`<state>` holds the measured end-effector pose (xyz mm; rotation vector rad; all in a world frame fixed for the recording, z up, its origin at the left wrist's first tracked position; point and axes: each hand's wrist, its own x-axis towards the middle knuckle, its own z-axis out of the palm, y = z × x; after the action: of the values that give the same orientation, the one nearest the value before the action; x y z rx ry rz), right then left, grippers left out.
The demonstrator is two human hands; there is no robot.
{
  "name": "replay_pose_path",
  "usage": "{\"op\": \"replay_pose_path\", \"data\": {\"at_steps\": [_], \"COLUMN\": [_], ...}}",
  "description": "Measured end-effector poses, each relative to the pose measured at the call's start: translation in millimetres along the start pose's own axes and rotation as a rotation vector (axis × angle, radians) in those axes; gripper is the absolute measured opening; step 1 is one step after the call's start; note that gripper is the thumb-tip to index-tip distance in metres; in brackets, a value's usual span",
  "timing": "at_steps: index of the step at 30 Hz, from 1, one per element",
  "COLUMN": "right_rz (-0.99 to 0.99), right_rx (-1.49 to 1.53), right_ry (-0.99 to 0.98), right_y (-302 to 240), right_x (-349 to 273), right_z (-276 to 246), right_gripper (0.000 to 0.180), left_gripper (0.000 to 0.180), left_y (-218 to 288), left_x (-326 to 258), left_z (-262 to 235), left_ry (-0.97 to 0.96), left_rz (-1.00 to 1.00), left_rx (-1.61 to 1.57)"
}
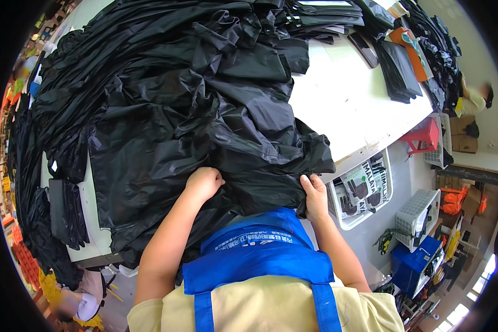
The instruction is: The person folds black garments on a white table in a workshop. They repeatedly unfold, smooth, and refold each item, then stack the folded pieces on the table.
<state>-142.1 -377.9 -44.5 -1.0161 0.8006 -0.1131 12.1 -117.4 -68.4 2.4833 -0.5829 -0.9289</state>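
Observation:
A large piece of thin, shiny black fabric (149, 144) lies crumpled on the white table before me and hangs over its near edge; I cannot tell what garment or item it is. My left hand (204, 183) is closed on it near the middle, with fingers curled. At the fabric's right end, by the table edge, my right hand (314, 195) pinches it, thumb on top. Between the two hands the cloth hangs down toward my blue apron (254, 254).
Heaped black fabric (94, 66) covers the table's far left. Folded black pieces (326, 19), a phone (364, 50) and an orange item (412, 54) lie at the far right. Below the table's right edge stand a white basket of packages (343, 221) and a red stool (423, 135).

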Motion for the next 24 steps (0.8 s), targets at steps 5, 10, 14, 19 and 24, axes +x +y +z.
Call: {"op": "replay_pose_path", "data": {"at_steps": [5,10,14,19,24], "right_rz": [-0.01,-0.069,-0.016,-0.07,-0.028], "right_rx": [0.013,-0.211,-0.243,-0.015,-0.037], "right_ry": [-0.012,-0.119,-0.237,-0.102,-0.133], "right_y": [-5.1,-22.9,-35.3,-29.9,-23.2], "right_x": [2.7,4.1,-5.1,-13.1,-11.1], "right_z": [1.5,-5.8,-4.3,-4.1,-5.3], "right_gripper": [0.006,0.007,0.012,0.015,0.012], "left_gripper": [0.02,0.024,0.028,0.014,0.012], "left_y": [5.9,61.6,139.4,161.2,163.1], "left_x": [-2.2,-33.8,-22.6,11.7,14.3], "left_z": [-7.6,-8.9,-6.0,19.0,27.5], "left_ry": [-0.022,0.198,0.469,0.317,0.29], "left_rz": [-0.051,0.05,0.644,0.656,0.581], "left_rx": [-0.012,0.314,-0.218,-0.392,-0.481]}}
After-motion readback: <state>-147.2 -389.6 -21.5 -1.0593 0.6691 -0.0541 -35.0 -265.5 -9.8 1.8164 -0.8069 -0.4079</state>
